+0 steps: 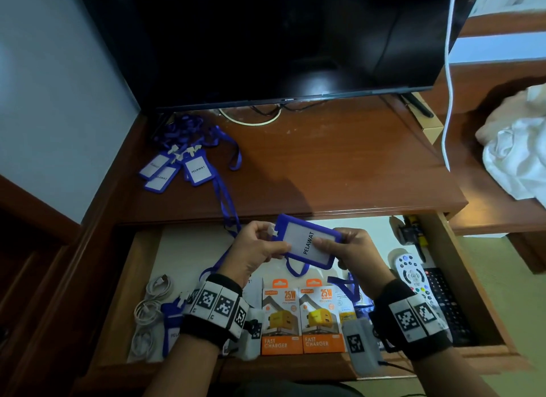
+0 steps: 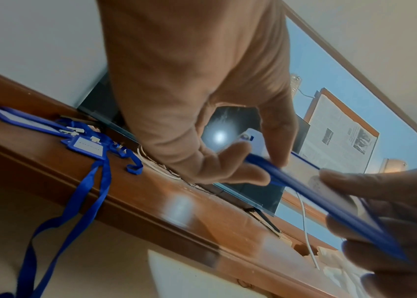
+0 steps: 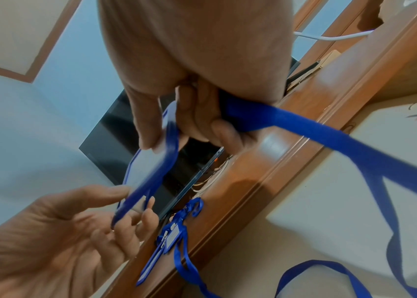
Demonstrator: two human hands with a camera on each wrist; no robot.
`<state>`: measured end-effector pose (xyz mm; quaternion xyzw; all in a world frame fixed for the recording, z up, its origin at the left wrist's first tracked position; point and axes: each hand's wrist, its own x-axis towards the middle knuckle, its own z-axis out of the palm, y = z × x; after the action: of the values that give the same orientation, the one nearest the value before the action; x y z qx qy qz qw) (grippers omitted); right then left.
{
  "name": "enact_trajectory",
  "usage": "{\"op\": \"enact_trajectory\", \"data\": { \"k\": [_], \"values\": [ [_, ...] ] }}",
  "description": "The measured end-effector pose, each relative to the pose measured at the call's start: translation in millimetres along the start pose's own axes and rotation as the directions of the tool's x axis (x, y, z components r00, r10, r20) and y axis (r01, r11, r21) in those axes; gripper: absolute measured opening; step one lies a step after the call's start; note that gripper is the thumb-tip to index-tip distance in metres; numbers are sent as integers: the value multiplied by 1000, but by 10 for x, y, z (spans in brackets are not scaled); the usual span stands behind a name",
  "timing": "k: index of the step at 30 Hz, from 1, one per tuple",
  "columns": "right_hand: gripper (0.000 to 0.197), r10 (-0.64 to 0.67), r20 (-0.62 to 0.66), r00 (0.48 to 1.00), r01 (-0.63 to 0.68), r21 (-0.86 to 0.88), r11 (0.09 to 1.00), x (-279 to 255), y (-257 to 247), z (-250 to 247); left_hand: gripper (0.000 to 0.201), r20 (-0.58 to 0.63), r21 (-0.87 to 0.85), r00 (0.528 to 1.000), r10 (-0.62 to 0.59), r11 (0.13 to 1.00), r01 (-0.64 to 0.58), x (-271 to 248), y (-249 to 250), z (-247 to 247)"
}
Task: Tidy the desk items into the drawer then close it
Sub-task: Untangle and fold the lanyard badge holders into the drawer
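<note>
Badge holder (image 1: 307, 240) pinched between left hand (image 1: 260, 246) and right hand (image 1: 354, 250), long axis crosswise, open drawer (image 1: 472, 278) right underneath.

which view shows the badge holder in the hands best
The head view: the badge holder faces the camera, its PELAWAT card readable, the left hand and right hand pinching opposite ends. Both wrist views catch it only edge-on and blurred.
</note>
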<state>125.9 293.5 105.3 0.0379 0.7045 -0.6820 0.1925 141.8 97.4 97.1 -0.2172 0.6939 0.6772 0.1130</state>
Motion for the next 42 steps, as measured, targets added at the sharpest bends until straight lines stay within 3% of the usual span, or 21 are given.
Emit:
{"op": "enact_trajectory", "data": {
  "k": [8,15,19,24,26,31,35,38,42],
  "values": [
    [15,28,53,998,-24,-68,997,8,81,39,39,-73,22,997,30,999,-28,-34,-5,-36],
    [11,68,193,979,-47,-112,993,-3,-20,12,25,170,55,983,-62,997,53,-61,29,-218],
    [14,71,227,971,-36,-156,987,-21,-77,-14,16,270,86,961,-53,996,31,-126,100,-297],
    [9,18,221,975,18,-160,987,-22,-144,-10,36,360,65,931,-55,997,34,-218,236,-319],
    [3,0,226,974,41,-176,983,-12,-172,-5,35,359,112,931,-68,993,29,-222,265,-331],
    [18,-25,182,983,59,-189,980,31,-151,22,9,300,148,949,-100,987,57,-219,231,-308],
    [18,-11,151,989,35,-160,986,56,-54,71,16,273,210,949,-159,972,103,-207,149,-345],
    [17,-13,172,985,47,-194,980,59,31,117,9,301,255,931,-206,958,129,-230,89,-387],
    [39,-20,136,991,48,-206,977,107,140,167,4,270,234,943,-193,964,131,-240,26,-413]
  ]
}}
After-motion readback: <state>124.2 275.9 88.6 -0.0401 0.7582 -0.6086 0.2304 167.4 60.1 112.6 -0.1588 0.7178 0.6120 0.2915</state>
